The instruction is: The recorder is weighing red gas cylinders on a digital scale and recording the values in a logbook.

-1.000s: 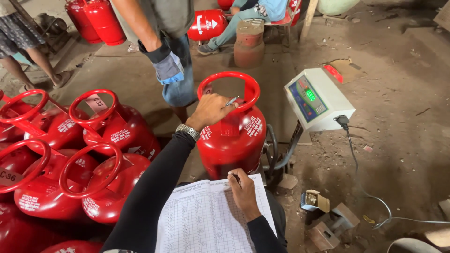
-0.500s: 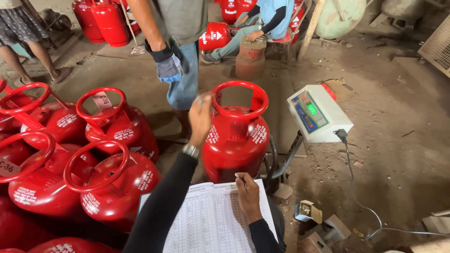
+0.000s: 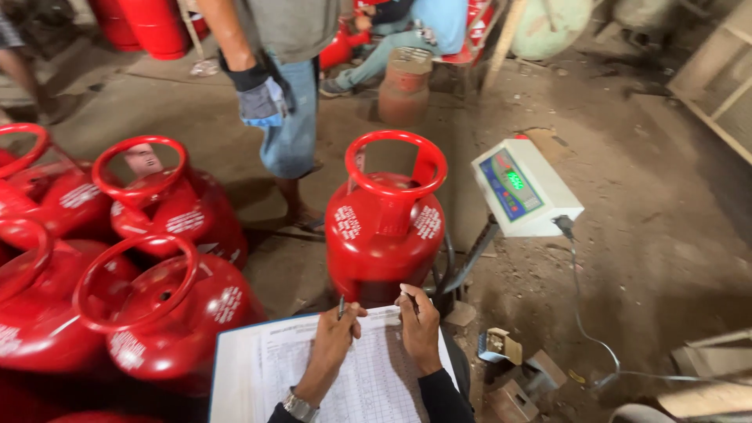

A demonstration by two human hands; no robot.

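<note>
Both hands on the log sheet [image 3: 356, 376], white paper printed with a fine grid, clipped on a blue-edged board, bottom centre. Left hand [image 3: 333, 341] curled round a pen [image 3: 341, 307], tip at the sheet's top edge; metal watch [image 3: 300, 407] on that wrist. Right hand [image 3: 421, 325] lies fingers bent on the sheet's upper right corner; can't tell if it grips anything, something dark shows at its fingertips.

Just beyond the sheet: red cylinder [image 3: 384, 235], upright, glossy painted steel, round ring handle on top, white stencilled label patches on the shoulder either side. It stands apart from the rest.

Scale readout [image 3: 523, 186] right of it: white box tilted on a grey arm, blue panel, green lit digits, grey cable trailing down over the dirt floor [image 3: 666, 227].

Left: cluster of same red cylinders [image 3: 168, 211], packed touching, same white patches, one with a pale tag inside its ring.

Behind: a person standing, blue jeans, grey-blue work glove [image 3: 262, 102]. Rusty brown cylinder [image 3: 405, 86] further back.
</note>
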